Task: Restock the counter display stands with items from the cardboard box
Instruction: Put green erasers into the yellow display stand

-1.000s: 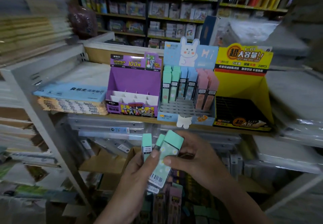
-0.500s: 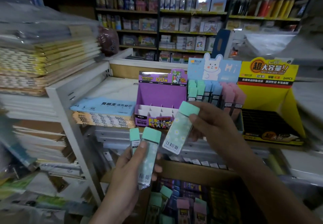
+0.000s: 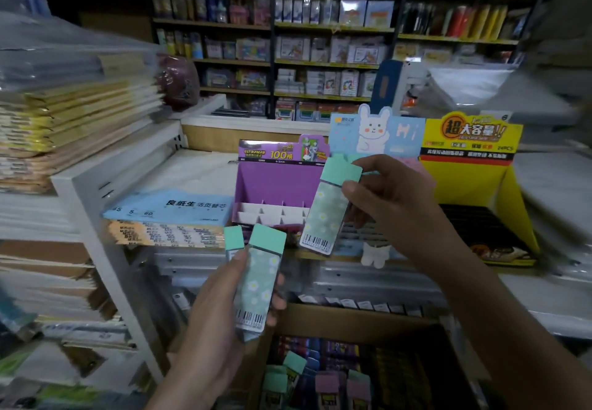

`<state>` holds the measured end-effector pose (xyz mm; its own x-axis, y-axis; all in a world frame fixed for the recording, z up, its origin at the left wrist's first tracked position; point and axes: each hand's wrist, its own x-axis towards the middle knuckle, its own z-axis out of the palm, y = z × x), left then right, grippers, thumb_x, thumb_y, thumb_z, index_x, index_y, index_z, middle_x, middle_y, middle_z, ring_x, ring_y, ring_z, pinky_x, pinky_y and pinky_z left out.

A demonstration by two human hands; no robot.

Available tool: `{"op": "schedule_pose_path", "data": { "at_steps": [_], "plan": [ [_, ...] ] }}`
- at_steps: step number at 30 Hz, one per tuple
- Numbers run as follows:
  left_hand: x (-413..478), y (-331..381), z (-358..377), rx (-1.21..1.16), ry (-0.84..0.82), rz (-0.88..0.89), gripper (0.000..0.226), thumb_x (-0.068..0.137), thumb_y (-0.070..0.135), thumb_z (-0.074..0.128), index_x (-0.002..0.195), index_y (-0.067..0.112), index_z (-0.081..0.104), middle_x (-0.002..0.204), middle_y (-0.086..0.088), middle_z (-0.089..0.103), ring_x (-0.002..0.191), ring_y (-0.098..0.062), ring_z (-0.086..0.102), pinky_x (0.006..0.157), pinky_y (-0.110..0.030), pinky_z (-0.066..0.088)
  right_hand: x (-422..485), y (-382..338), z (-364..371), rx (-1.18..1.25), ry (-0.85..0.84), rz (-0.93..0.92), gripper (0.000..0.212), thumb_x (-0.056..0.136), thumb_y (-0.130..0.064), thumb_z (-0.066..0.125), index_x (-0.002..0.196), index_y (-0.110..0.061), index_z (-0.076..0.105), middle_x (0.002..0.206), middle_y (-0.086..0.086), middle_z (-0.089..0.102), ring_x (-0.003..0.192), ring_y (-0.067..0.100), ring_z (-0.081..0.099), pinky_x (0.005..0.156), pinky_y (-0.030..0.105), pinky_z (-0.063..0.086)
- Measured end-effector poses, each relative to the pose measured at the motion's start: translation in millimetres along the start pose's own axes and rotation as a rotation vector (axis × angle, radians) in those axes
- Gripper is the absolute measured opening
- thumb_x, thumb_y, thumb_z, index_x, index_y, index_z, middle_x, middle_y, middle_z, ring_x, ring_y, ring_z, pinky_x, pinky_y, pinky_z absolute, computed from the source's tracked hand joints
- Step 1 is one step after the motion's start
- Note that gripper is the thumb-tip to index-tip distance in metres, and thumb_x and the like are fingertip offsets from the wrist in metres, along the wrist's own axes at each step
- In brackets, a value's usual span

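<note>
My right hand (image 3: pixel 397 208) holds one mint-green flowered pack (image 3: pixel 330 208) upright in front of the blue rabbit display stand (image 3: pixel 374 134). My left hand (image 3: pixel 221 307) grips two more mint-green packs (image 3: pixel 259 281) lower down, in front of the shelf edge. The purple display stand (image 3: pixel 275 179) with white dividers sits left of the rabbit stand, and the yellow display stand (image 3: pixel 474 166) sits to its right. Below my hands the cardboard box (image 3: pixel 352 320) holds several green, pink and purple packs.
A white shelf post (image 3: pixel 105 249) stands at the left with stacked notebooks (image 3: pixel 80 115) on top. A blue paper pack (image 3: pixel 173 208) lies beside the purple stand. Clear plastic folders fill the shelf under the stands. Stocked shelves line the back wall.
My right hand has drawn one green pack away from the bunch in my left hand and lifted it up toward the rabbit stand. My view has tilted upward.
</note>
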<state>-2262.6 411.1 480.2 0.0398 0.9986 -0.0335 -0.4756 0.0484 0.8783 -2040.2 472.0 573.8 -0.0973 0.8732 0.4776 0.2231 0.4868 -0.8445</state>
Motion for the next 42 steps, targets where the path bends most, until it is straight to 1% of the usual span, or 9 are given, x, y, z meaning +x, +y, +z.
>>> {"op": "schedule_pose_path", "data": {
  "at_steps": [3, 7, 12, 16, 25, 27, 31, 36, 42],
  "plan": [
    [4, -11, 22, 0.019, -0.039, -0.014, 0.048, 0.086, 0.049, 0.057, 0.104, 0.009, 0.076, 0.089, -0.023, 0.071, 0.060, -0.027, 0.065, 0.045, -0.028, 0.049, -12, 1, -32, -0.030, 0.051, -0.022, 0.020, 0.093, -0.009, 0.067, 0.100, -0.026, 0.063, 0.073, -0.005, 0.073, 0.057, 0.012, 0.066, 0.052, 0.019, 0.051],
    [7, -30, 58, 0.012, -0.060, -0.056, 0.051, 0.085, 0.049, 0.055, 0.108, 0.007, 0.074, 0.089, -0.023, 0.072, 0.059, -0.027, 0.066, 0.042, -0.030, 0.048, -24, 5, -86, -0.082, 0.107, 0.003, 0.021, 0.093, -0.013, 0.069, 0.113, -0.018, 0.067, 0.092, 0.009, 0.076, 0.072, 0.027, 0.071, 0.062, 0.037, 0.058],
    [7, -55, 108, -0.023, -0.056, -0.085, 0.051, 0.087, 0.047, 0.053, 0.113, 0.006, 0.069, 0.084, -0.021, 0.070, 0.054, -0.027, 0.062, 0.041, -0.027, 0.045, -27, 6, -147, -0.234, 0.242, -0.047, 0.023, 0.092, -0.012, 0.070, 0.111, -0.023, 0.066, 0.085, -0.006, 0.077, 0.063, 0.006, 0.068, 0.060, 0.022, 0.055],
    [6, -70, 140, -0.030, -0.024, -0.105, 0.057, 0.086, 0.046, 0.050, 0.118, 0.000, 0.065, 0.081, -0.022, 0.069, 0.051, -0.029, 0.060, 0.039, -0.027, 0.045, -18, 18, -177, -0.261, 0.350, -0.024, 0.018, 0.091, -0.009, 0.070, 0.107, -0.015, 0.065, 0.085, -0.004, 0.076, 0.078, 0.006, 0.071, 0.072, 0.030, 0.059],
    [-8, -88, 181, -0.026, 0.133, -0.090, 0.056, 0.091, 0.046, 0.048, 0.110, -0.002, 0.069, 0.078, -0.025, 0.069, 0.048, -0.030, 0.062, 0.036, -0.028, 0.046, 13, 66, -182, -0.277, 0.427, -0.044, 0.015, 0.093, -0.009, 0.065, 0.103, -0.018, 0.059, 0.078, -0.003, 0.063, 0.072, 0.008, 0.059, 0.060, 0.007, 0.040],
    [-7, -91, 183, -0.047, 0.150, -0.120, 0.060, 0.095, 0.046, 0.042, 0.117, -0.006, 0.064, 0.081, -0.025, 0.068, 0.049, -0.030, 0.062, 0.037, -0.028, 0.046, 21, 73, -180, -0.219, 0.440, -0.035, 0.015, 0.093, -0.008, 0.065, 0.101, -0.019, 0.060, 0.076, -0.007, 0.060, 0.069, 0.000, 0.056, 0.059, 0.005, 0.040],
    [-9, -99, 182, -0.046, 0.185, -0.071, 0.058, 0.087, 0.049, 0.051, 0.112, 0.001, 0.072, 0.087, -0.024, 0.070, 0.055, -0.030, 0.063, 0.046, -0.029, 0.047, 35, 81, -180, -0.175, 0.437, -0.023, 0.018, 0.092, -0.006, 0.066, 0.100, -0.021, 0.060, 0.078, -0.011, 0.058, 0.071, 0.004, 0.056, 0.061, 0.001, 0.040],
    [-2, -97, 181, -0.036, 0.181, -0.072, 0.060, 0.081, 0.052, 0.054, 0.105, 0.001, 0.076, 0.087, -0.026, 0.069, 0.056, -0.031, 0.063, 0.043, -0.032, 0.049, 42, 90, -179, -0.187, 0.394, -0.010, 0.020, 0.091, -0.005, 0.068, 0.109, -0.014, 0.066, 0.083, -0.011, 0.061, 0.075, 0.000, 0.058, 0.066, 0.003, 0.045],
    [7, -101, 186, -0.031, 0.190, -0.058, 0.055, 0.094, 0.045, 0.047, 0.117, 0.000, 0.068, 0.084, -0.025, 0.070, 0.053, -0.030, 0.062, 0.040, -0.029, 0.048, 45, 94, -176, -0.214, 0.342, -0.017, 0.019, 0.089, -0.002, 0.069, 0.105, -0.013, 0.067, 0.084, -0.013, 0.062, 0.071, -0.008, 0.059, 0.065, 0.003, 0.046]
  ]
}}
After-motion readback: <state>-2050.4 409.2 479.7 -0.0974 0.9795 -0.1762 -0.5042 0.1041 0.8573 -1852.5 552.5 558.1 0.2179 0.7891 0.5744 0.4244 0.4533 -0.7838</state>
